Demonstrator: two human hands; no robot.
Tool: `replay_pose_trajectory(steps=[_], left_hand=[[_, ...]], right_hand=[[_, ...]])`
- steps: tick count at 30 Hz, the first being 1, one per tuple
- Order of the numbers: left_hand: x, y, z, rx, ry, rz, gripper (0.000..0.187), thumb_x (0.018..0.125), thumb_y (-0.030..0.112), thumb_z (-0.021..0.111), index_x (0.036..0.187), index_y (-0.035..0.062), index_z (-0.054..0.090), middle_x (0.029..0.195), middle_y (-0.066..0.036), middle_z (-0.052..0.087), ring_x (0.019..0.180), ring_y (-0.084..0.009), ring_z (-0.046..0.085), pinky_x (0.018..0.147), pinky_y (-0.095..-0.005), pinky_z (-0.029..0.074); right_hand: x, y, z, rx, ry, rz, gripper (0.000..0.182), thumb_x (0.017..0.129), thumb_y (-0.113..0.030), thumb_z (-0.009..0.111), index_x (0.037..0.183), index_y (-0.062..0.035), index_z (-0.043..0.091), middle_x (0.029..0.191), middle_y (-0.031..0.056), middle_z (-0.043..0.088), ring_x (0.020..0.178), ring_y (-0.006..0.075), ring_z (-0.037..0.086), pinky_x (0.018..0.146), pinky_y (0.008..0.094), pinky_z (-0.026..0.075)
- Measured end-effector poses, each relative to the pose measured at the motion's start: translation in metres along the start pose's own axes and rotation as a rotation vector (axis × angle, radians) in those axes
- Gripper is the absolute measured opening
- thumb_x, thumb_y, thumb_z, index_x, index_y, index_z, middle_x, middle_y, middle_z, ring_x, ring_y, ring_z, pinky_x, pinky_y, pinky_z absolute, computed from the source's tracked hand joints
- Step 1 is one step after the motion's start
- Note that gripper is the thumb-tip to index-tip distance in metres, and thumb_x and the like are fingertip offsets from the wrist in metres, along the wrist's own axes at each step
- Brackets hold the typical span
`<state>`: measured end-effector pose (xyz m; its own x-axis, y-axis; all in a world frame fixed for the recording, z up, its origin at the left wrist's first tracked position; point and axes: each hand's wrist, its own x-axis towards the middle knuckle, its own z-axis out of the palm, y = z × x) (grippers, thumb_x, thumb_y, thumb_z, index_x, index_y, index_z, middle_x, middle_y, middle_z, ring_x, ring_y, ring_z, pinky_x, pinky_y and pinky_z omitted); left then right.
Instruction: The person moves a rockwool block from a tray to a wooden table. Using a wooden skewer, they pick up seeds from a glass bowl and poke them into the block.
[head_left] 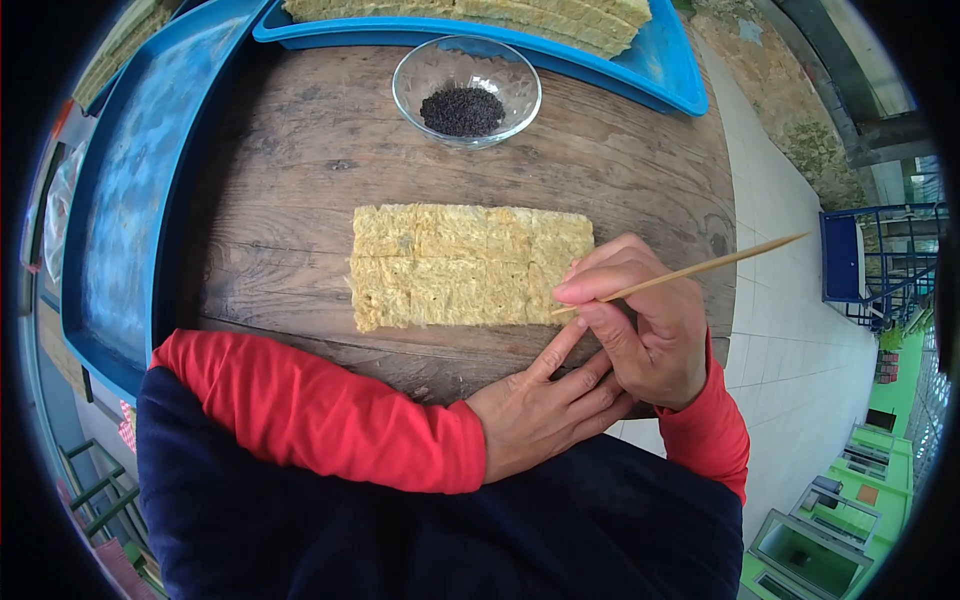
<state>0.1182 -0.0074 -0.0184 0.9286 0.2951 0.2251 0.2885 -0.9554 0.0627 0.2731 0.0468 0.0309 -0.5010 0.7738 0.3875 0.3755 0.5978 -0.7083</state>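
A yellowish rockwool slab (470, 290), scored with grooves into blocks, lies flat on the wooden table. My right hand (650, 325) pinches a thin bamboo skewer (700, 266) between thumb and fingers, over the slab's lower right corner. The skewer's lower tip points left at that corner, and its long end sticks out to the right. Below it, my left hand (545, 405) has its fingers stretched out, the index fingertip near the skewer tip and the slab's edge. The right hand partly covers the other left fingertips.
Beyond the slab stands a clear glass bowl (405, 92) with small black seeds (462, 111). A blue tray (685, 85) at the back holds more rockwool (560, 22). Another blue tray (125, 210) is on the left. Tiled floor (790, 320) lies past the wooden table's (290, 150) right edge.
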Motion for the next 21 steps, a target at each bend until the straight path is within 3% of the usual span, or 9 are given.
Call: replay_pose_trajectory(steps=[3,21], left_hand=[[0.0003,0.0004,0.0008,0.006,0.002,-0.001,0.056,0.089,0.031,0.044,0.142,0.0147,0.038,0.138,-0.008,0.042,0.134,-0.0299,0.033,0.112,-0.0638,0.013],[0.0002,0.0014,0.0023,0.010,0.040,-0.013,0.056,0.089,0.032,0.044,0.141,0.0138,0.039,0.138,-0.010,0.043,0.133,-0.0312,0.034,0.112,-0.0619,0.015]], right_hand=[[0.0007,-0.0015,0.0013,-0.011,0.037,0.037,0.015,0.078,0.001,0.067,0.092,-0.0043,0.069,0.082,0.0076,0.067,0.076,0.0255,0.061,0.067,0.0335,0.049],[0.0009,0.0007,0.0018,0.026,0.040,0.009,0.012,0.079,-0.001,0.067,0.090,-0.0049,0.070,0.084,0.0053,0.068,0.075,0.0248,0.060,0.067,0.0328,0.048]])
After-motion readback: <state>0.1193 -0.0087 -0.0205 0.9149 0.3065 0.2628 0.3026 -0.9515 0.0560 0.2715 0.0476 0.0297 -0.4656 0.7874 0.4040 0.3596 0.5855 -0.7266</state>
